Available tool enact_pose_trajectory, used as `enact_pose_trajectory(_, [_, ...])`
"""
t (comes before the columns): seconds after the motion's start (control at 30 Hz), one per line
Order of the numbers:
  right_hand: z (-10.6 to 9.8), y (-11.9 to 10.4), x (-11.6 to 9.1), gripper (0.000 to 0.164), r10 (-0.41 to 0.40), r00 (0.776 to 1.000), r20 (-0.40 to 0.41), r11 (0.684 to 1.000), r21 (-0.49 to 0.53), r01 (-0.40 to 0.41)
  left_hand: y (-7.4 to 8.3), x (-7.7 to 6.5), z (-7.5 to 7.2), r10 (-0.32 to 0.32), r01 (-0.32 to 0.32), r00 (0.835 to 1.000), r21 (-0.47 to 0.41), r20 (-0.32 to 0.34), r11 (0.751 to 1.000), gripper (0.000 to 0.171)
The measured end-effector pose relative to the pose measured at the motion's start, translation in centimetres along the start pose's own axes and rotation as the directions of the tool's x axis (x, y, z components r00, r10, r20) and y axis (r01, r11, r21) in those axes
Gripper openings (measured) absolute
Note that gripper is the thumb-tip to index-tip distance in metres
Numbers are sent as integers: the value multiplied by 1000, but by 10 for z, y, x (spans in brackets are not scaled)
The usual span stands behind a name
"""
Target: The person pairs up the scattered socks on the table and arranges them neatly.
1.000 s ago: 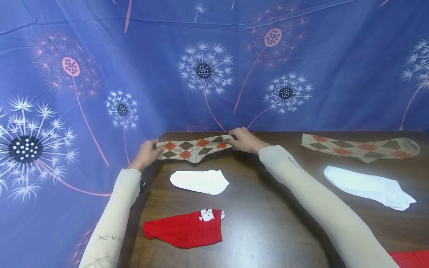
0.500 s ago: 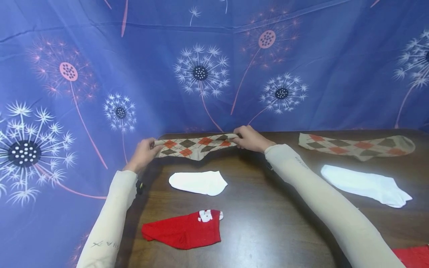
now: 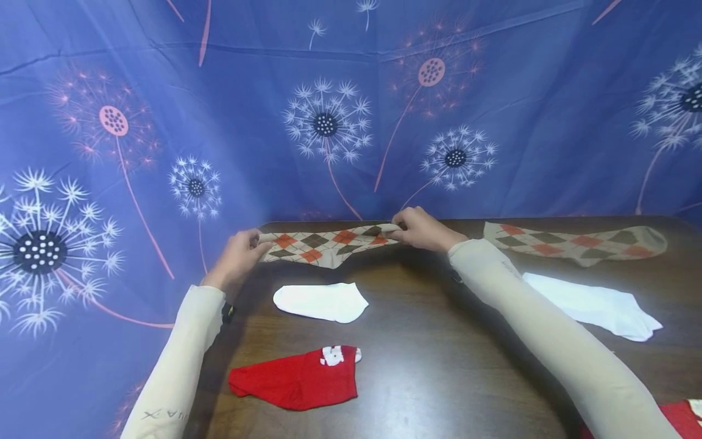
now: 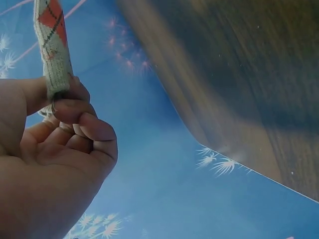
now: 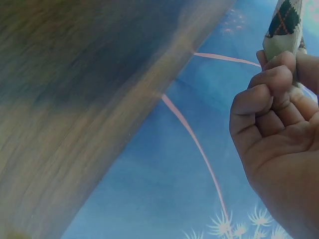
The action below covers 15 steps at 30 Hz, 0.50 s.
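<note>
A: Argyle sock: posn. & long axis?
B: Nr. far-L corner of desk, axis approx. parallel to far edge
A: Grip? Nearer side?
B: L hand pinches L end, R hand pinches R end; neither nearer, sock spanning betw. them

At the far left of the counter, a first sock spans from left hand to right hand. Before it lies a second sock; nearer, a third sock. Rightward, a fourth sock lies behind a fifth sock; nearest, some fabric lies partly beneath the right sleeve. Behind hangs a curtain.
</note>
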State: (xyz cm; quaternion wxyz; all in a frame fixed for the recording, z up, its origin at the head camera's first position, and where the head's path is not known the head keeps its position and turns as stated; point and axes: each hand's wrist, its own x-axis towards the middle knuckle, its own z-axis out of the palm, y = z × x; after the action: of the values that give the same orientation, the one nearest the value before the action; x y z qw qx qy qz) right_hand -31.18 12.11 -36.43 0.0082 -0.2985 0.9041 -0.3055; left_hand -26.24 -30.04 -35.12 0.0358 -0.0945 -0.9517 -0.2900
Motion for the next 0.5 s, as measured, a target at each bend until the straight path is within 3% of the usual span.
enact_pose_trajectory(0.17, [-3,-5,-14,27,-4,1000,25,1000,-7,4,5,-6,2,31,-31,999,17,12,999,29])
enact_pose_trajectory(0.5, [-8,-6,-38,21,-33,999,22,999,-31,33,15,-14,14,75,-75,997,10,5,997,24])
